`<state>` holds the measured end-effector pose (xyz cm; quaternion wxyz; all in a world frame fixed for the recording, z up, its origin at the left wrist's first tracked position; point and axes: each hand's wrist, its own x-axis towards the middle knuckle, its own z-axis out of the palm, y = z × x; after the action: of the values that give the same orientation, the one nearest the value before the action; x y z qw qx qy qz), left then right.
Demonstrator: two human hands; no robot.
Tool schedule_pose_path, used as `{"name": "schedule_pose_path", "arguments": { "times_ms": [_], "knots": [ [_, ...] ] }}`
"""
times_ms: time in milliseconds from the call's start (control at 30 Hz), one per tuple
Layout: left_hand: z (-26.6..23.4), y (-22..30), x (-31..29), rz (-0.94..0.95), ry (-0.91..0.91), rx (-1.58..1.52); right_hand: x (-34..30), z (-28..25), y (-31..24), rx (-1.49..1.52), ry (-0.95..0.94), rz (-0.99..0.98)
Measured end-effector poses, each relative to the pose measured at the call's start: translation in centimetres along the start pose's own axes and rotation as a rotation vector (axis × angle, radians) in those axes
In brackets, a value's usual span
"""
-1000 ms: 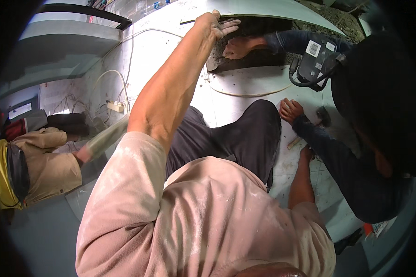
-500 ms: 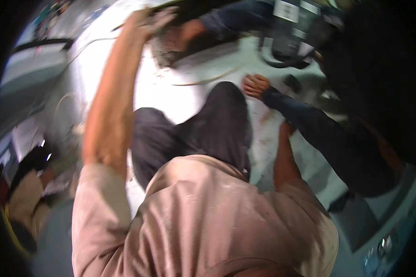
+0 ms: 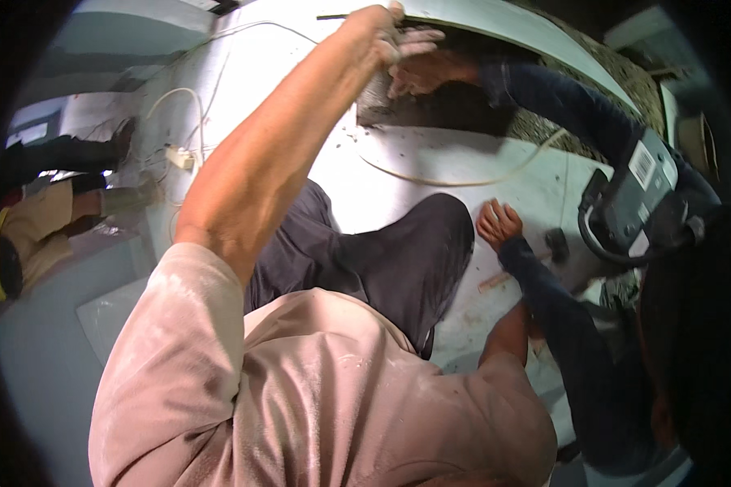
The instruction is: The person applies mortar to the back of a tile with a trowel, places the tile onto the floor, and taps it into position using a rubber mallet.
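Note:
My left hand (image 3: 400, 42), pale with dust, reaches to the edge of a dark opening (image 3: 471, 105). Its fingers are stretched out under the rim of a white panel (image 3: 503, 23), with no held thing visible. Close below it, a co-worker's hand (image 3: 422, 73) reaches in from the right, beside a rough grey block (image 3: 374, 101) at the opening's corner. My right forearm (image 3: 508, 333) goes down at my right side; the hand is hidden behind the co-worker's dark sleeve (image 3: 544, 284). The co-worker's other hand (image 3: 498, 221) rests on the white surface (image 3: 430, 154).
A pale cable (image 3: 463, 180) curves across the white surface before my knees. To the right lie a small dark block (image 3: 556, 243) and a wood-coloured strip (image 3: 495, 282). A white socket block (image 3: 180, 157) with cords is at left. The co-worker wears a grey device (image 3: 646, 191).
The view has swung left, so the scene sits further right and lower. My left hand remains by the opening's edge, next to the co-worker's hand. The co-worker's other hand still rests down.

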<state>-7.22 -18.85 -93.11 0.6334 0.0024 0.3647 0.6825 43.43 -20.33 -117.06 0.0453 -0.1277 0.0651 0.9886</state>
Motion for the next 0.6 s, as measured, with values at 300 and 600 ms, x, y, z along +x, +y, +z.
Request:
{"name": "schedule_pose_path", "arguments": {
  "times_ms": [300,600],
  "knots": [
    [11.6,-3.6,-7.0,0.105,0.324,0.143,-4.1,-1.0,-1.7,0.002,0.147,-0.038],
    [4.2,-3.0,-0.4,0.014,0.113,0.011,-3.3,0.2,-1.7,0.225,0.022,0.008]
  ]
}}
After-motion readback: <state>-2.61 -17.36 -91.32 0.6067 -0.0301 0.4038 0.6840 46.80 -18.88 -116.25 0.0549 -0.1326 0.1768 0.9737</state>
